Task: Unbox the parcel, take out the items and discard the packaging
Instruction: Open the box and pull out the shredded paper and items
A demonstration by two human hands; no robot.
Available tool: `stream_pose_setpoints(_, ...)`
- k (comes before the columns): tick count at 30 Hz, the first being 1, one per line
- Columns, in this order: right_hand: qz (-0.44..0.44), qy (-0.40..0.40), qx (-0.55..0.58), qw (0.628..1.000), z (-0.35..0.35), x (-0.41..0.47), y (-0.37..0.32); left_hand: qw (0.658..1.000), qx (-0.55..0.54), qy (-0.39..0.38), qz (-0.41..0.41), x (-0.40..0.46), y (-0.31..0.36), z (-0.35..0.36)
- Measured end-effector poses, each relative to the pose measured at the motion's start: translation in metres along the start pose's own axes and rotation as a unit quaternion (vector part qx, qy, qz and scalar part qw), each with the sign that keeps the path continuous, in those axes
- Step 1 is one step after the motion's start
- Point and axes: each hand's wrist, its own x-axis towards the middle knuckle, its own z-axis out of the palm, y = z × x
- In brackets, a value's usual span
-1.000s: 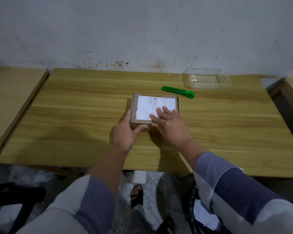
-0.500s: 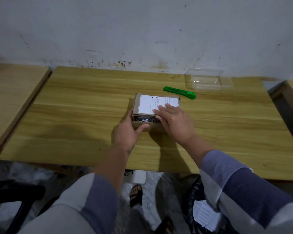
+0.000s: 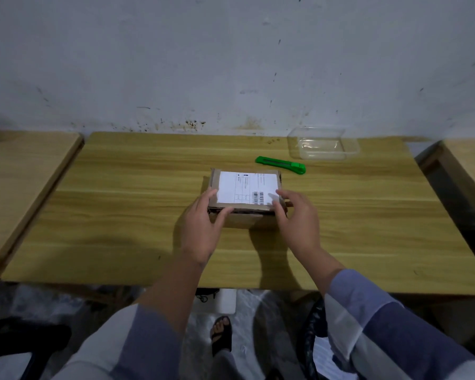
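A small brown cardboard parcel (image 3: 244, 185) with a white shipping label on its lid sits mid-table. Its lid is lifted a little along the near edge, and something dark shows in the gap. My left hand (image 3: 203, 229) holds the parcel's near left corner, fingers on the lid edge and thumb along the front. My right hand (image 3: 296, 218) is at the near right corner, fingertips touching the lid's edge. Behind the parcel to the right lies a green utility knife (image 3: 280, 164).
A clear plastic container (image 3: 322, 144) stands at the back right of the wooden table (image 3: 121, 215), close to the wall. Lower side tables flank it left and right. A dark bin with paper (image 3: 317, 344) sits under the near edge, beside a sandalled foot.
My right hand slid off the label to the parcel's near right corner. The lid's near edge came up a little, and my left hand shifted up onto the left corner.
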Motion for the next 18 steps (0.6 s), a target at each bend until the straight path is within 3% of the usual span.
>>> stream_pose_setpoints(3, 0.034, -0.021, 0.061, 0.997, -0.006, 0.010, -0.013, 0.998, -0.047, 0.020, -0.024, 0.007, 0.017, -0.006)
stream_pose_setpoints(7, 0.071, 0.009, 0.161, 0.984, -0.012, 0.029, -0.025, 0.982, -0.166, 0.032, -0.080, 0.022, 0.046, -0.019)
stream_pose_setpoints(12, 0.057, 0.061, 0.235, 0.968, -0.009, 0.058, -0.051, 0.992, -0.117, 0.038, -0.019, 0.047, 0.061, -0.021)
stream_pose_setpoints(15, 0.052, 0.095, 0.172, 0.979, -0.003, 0.080, -0.054, 0.997, -0.068, 0.032, 0.001, 0.071, 0.052, -0.022)
stream_pose_setpoints(18, 0.037, 0.077, 0.106, 0.991, 0.001, 0.103, -0.051, 0.999, -0.036, 0.010, -0.010, 0.099, 0.043, -0.026)
